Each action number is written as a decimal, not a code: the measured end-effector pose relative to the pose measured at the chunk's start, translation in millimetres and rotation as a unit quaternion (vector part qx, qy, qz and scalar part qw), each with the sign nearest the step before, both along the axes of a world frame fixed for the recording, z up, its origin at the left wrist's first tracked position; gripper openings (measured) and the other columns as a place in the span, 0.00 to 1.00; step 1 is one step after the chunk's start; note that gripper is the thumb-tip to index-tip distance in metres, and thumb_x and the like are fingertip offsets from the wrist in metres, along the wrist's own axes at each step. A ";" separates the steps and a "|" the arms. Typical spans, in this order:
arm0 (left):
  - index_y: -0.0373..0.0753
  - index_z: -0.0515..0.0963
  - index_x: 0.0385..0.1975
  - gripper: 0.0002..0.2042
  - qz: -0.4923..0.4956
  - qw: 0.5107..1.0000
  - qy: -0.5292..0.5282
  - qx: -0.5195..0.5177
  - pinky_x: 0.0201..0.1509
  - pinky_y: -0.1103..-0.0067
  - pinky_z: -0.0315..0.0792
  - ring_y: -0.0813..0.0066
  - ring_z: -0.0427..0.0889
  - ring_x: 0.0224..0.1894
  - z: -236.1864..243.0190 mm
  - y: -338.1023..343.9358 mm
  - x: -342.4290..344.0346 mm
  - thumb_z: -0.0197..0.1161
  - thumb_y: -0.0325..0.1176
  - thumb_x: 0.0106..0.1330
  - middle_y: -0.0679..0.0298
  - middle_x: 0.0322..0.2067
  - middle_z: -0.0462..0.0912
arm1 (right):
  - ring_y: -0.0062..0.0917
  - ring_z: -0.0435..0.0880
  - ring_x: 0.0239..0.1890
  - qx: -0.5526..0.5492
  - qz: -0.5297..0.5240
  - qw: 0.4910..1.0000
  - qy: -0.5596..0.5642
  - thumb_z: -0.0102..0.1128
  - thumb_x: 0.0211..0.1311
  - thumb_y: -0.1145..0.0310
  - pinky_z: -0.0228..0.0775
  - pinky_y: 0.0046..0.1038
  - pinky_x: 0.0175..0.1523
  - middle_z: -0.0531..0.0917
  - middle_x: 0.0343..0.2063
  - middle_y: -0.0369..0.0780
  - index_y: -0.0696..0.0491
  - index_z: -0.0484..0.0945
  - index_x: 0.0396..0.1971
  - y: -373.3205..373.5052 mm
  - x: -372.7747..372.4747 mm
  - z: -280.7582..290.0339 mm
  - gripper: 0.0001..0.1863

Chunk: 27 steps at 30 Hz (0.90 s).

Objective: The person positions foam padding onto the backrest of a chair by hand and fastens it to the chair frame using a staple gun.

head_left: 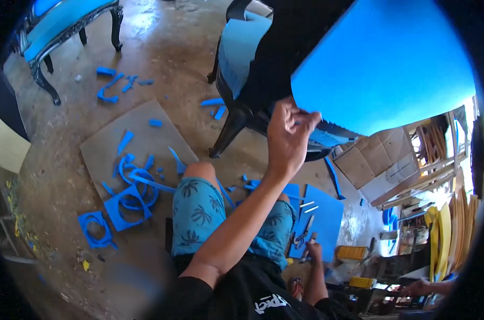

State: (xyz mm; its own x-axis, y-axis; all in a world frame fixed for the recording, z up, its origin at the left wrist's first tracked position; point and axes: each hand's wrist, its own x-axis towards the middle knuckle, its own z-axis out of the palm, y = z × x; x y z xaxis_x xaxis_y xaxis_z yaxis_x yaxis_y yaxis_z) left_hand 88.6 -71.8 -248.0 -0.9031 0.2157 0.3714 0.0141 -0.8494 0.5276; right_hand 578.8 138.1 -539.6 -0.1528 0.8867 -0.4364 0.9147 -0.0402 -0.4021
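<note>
My left hand point(290, 128) pinches the lower edge of a bright blue upholstery piece point(381, 58), high on a black carved chair point(236, 117) with a black seat panel and lighter blue padding. Down at the right, my right hand point(313, 248) is closed on a slim tool with a pale brown handle, too small to identify. It is over a flat blue foam sheet point(327, 205), where scissors point(303, 234) and two short white sticks point(308, 207) lie beside it.
A blue chair point(66, 24) stands upper left. Blue foam offcuts point(127, 208) lie around a grey board point(98, 149). Cardboard point(373, 162), wooden strips and yellow foam pieces point(439, 240) crowd the right. A co-worker's hand point(415, 288) shows low at the right.
</note>
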 end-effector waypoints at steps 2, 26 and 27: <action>0.33 0.71 0.47 0.12 -0.018 0.999 -0.031 -0.005 0.40 0.78 0.79 0.74 0.82 0.39 9.5 9.2 6.2 0.64 0.30 0.70 0.60 0.38 0.80 | 0.34 0.85 0.28 0.067 0.060 0.995 -0.047 0.65 0.52 0.61 0.72 0.41 0.33 0.85 0.25 0.44 0.63 0.82 0.31 -9.8 28.5 -44.4 0.17; 0.32 0.74 0.44 0.13 0.036 0.990 -0.133 -0.004 0.34 0.81 0.77 0.80 0.79 0.31 11.2 6.0 -22.5 0.68 0.30 0.66 0.62 0.33 0.81 | 0.20 0.82 0.34 0.459 0.343 0.802 0.171 0.63 0.61 0.80 0.74 0.23 0.40 0.85 0.31 0.38 0.61 0.83 0.40 -96.5 -304.3 386.1 0.08; 0.32 0.75 0.44 0.12 0.026 0.990 -0.134 -0.024 0.35 0.81 0.77 0.80 0.80 0.31 11.2 4.3 -23.1 0.69 0.30 0.66 0.62 0.32 0.82 | 0.20 0.82 0.33 0.510 0.392 0.750 0.154 0.62 0.60 0.81 0.74 0.24 0.39 0.84 0.30 0.38 0.60 0.84 0.41 -111.4 -330.3 417.1 0.09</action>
State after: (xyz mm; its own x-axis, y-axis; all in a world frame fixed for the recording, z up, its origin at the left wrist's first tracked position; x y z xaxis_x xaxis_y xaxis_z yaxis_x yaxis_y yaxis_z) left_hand 65.5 -67.5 -236.9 -0.9783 0.1780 0.1064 -0.0894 -0.8247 0.5585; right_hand 248.5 26.7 -122.5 -0.7560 0.3201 0.5710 0.3542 0.9336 -0.0544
